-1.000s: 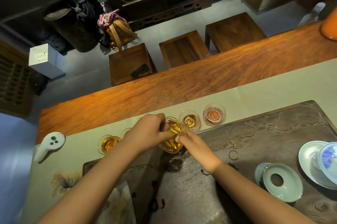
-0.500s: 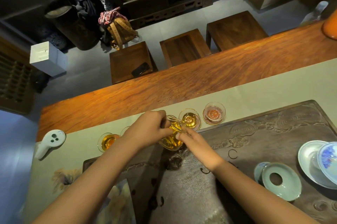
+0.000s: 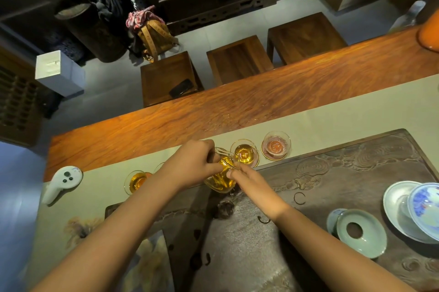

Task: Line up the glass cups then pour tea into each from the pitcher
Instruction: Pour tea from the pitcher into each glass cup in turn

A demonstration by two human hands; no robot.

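A row of small glass cups stands on the grey runner along the far edge of the dark tea tray. My left hand grips the handle of a glass pitcher holding amber tea, tilted with its spout over a cup with amber tea. My right hand touches the pitcher's side with its fingertips. To the right stands a cup with a pinkish bottom. At the left, a cup with amber tea is in plain sight; another cup is mostly hidden behind my left wrist.
A carved dark tea tray covers the near right. On it sit a celadon lid rest and a blue-and-white gaiwan on a saucer. A white controller lies at the left. Wooden stools stand beyond the table.
Both hands and the pitcher have held nearly the same place over the cup; the pitcher has shifted only slightly toward the far side.
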